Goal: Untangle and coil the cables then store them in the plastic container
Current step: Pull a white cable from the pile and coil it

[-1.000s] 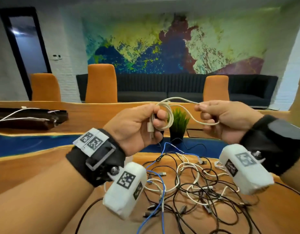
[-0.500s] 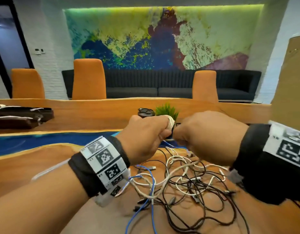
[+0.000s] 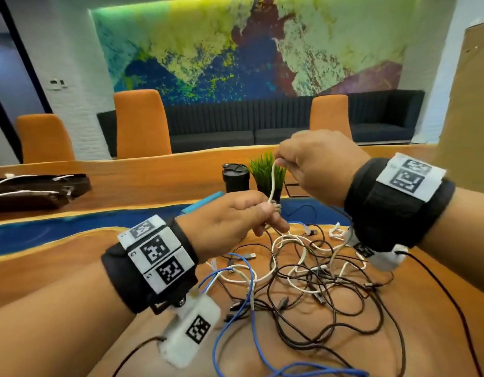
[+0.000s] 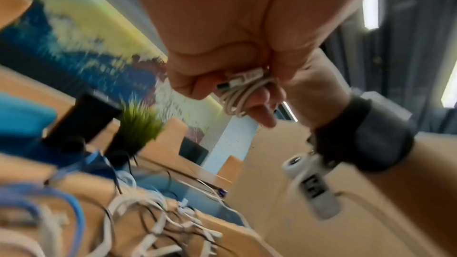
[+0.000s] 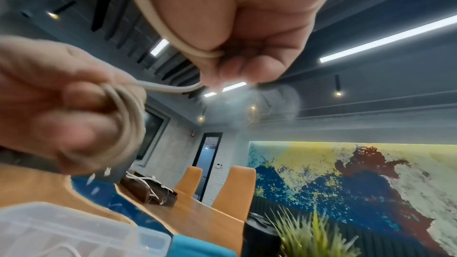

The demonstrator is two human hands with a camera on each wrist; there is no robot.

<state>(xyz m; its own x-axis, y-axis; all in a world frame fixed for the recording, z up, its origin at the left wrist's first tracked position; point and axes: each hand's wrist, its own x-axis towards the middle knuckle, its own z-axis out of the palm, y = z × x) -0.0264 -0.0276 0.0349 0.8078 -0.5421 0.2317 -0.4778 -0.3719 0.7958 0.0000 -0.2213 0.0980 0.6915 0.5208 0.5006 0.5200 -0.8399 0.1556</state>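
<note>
My left hand grips a small coil of white cable wound round its fingers, with a plug end tucked against the palm; the same coil shows in the right wrist view. My right hand pinches the free strand of that white cable and holds it up above the left hand. Below both hands a tangle of black, white and blue cables lies on the wooden table. A clear plastic container appears at the bottom left of the right wrist view.
A black cup and a small green plant stand just behind my hands. A teal lid lies beside the cup. A brown case with white cables sits far left. Orange chairs line the table's far side.
My right hand has lifted up and away from the left, drawing the white strand taut above the coil. The left hand has dropped lower toward the tangle. The view has tilted down.
</note>
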